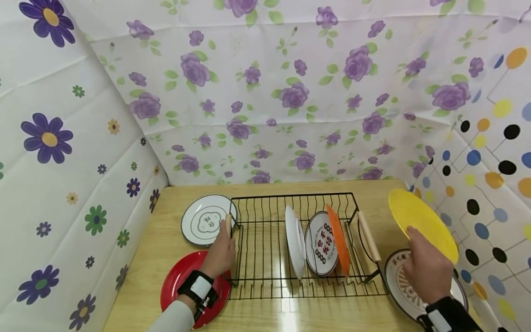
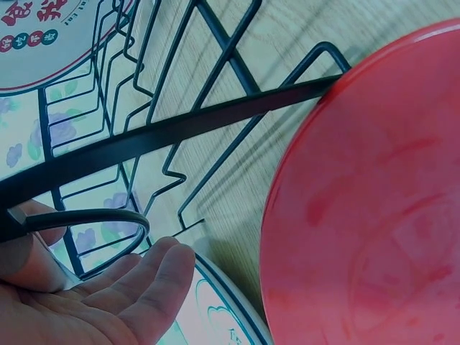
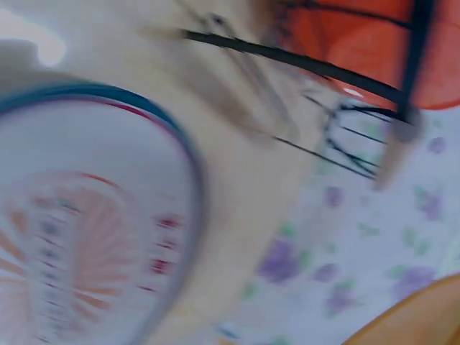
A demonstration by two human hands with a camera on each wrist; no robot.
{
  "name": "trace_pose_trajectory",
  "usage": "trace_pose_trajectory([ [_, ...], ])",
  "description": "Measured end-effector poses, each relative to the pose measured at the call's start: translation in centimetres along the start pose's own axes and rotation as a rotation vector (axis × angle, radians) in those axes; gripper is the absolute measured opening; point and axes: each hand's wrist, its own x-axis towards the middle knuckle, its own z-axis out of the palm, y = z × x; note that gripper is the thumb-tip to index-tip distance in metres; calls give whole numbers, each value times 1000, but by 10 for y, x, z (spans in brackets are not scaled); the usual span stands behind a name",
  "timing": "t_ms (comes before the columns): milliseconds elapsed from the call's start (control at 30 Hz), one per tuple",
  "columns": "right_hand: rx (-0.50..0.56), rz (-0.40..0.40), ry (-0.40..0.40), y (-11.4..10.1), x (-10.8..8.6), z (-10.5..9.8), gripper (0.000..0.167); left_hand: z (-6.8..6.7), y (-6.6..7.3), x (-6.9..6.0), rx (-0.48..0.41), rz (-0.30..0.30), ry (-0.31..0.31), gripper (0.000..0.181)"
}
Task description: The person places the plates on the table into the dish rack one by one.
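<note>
My left hand [image 1: 220, 251] grips the wooden left handle [image 1: 228, 220] of a black wire dish rack [image 1: 259, 278]; in the left wrist view its fingers [image 2: 154, 287] reach past the handle's wire loop. My right hand [image 1: 429, 265] pinches the near edge of a yellow plate [image 1: 423, 226], raised and tilted right of the rack. A white plate [image 1: 293, 242], a white plate with red lettering [image 1: 321, 244] and an orange plate [image 1: 339, 240] stand in the rack. Below my right hand lies a patterned plate [image 3: 158, 194], blurred in the right wrist view.
A red plate [image 1: 176, 279] lies left of the rack, partly under my left wrist. Behind it sits a white dark-rimmed plate [image 1: 192, 214]. The rack's right wooden handle [image 1: 368, 237] stands near the patterned plate. Printed cloth walls [image 1: 265, 92] surround the wooden table [image 1: 141, 258].
</note>
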Motion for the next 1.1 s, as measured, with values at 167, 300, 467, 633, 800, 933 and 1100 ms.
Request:
trace_pose_trajectory([
  [167, 100, -252, 187, -16, 41, 3, 42, -1, 1, 2, 14, -7, 0, 70],
  [300, 195, -444, 250, -38, 72, 8, 40, -1, 0, 3, 18, 5, 9, 70],
  [467, 298, -646, 202, -68, 100, 13, 44, -1, 0, 3, 1, 15, 13, 70],
  [633, 329, -774, 127, -95, 116, 16, 43, 0, 0, 3, 14, 20, 26, 70],
  [800, 345, -861, 90, -117, 126, 23, 41, 0, -1, 5, 16, 30, 24, 71],
  [933, 357, -924, 77, -130, 129, 27, 42, 1, -2, 3, 9, 33, 31, 71],
  [1100, 347, -998, 91, -145, 135, 31, 41, 1, 0, 5, 16, 17, 44, 71],
])
